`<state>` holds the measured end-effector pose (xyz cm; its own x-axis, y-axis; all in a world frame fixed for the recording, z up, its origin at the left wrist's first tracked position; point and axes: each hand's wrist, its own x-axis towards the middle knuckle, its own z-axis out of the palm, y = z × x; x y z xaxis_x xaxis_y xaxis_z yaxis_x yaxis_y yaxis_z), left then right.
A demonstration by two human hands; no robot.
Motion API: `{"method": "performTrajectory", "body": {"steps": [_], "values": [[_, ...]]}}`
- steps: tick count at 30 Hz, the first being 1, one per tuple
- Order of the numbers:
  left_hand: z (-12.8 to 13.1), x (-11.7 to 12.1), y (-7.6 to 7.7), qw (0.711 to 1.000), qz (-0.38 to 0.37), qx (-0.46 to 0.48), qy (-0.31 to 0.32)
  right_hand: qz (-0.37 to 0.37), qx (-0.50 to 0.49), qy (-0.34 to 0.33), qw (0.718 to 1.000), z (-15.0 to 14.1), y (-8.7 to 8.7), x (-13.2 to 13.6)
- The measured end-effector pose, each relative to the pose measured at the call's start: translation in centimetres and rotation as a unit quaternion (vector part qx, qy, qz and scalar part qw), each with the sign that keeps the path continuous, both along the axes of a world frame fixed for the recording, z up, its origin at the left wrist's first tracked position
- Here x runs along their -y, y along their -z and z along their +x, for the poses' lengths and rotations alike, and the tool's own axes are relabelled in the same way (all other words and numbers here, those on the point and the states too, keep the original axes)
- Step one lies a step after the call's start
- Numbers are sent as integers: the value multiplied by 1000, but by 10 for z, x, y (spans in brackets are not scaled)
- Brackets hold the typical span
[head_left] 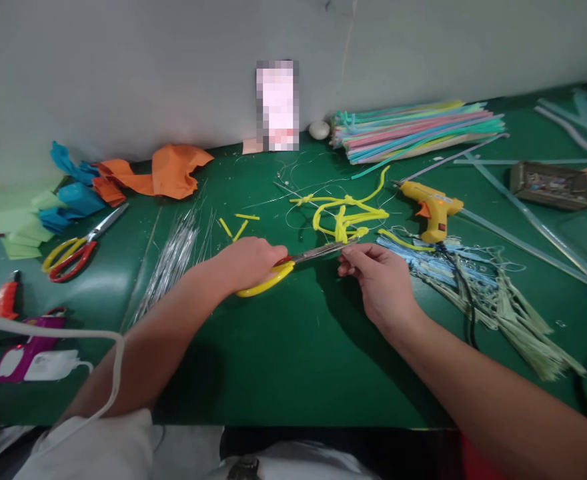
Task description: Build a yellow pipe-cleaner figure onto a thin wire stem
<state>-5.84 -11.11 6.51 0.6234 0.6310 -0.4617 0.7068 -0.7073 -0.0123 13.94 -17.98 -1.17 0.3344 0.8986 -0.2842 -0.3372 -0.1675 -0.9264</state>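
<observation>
Yellow-handled scissors with silver blades lay near the middle of the green desk. The left hand was curled tight around the handles. Blades pointed right, long way across the desk. The right hand pinched the bent yellow plastic straw at the tips. Best to hold it steady, fingers back from the blades.

There are two pairs of scissors and one glue gun. Three short yellow pieces lie loose. Two hands show.

Craft workbench: glue gun, straws, scissors.
</observation>
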Motion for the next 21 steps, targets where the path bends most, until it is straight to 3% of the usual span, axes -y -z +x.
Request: {"method": "performTrajectory", "body": {"steps": [12,17,21], "values": [[-3,-1,10,999,3,48,-12,-7,-18,1,1000,1,-2,0],[-7,-2,1,993,-33,86,-69,6,-26,6,1000,1,-3,-1],[-19,-6,-9,990,9,104,-94,29,-38,6,999,0,-7,1]]}}
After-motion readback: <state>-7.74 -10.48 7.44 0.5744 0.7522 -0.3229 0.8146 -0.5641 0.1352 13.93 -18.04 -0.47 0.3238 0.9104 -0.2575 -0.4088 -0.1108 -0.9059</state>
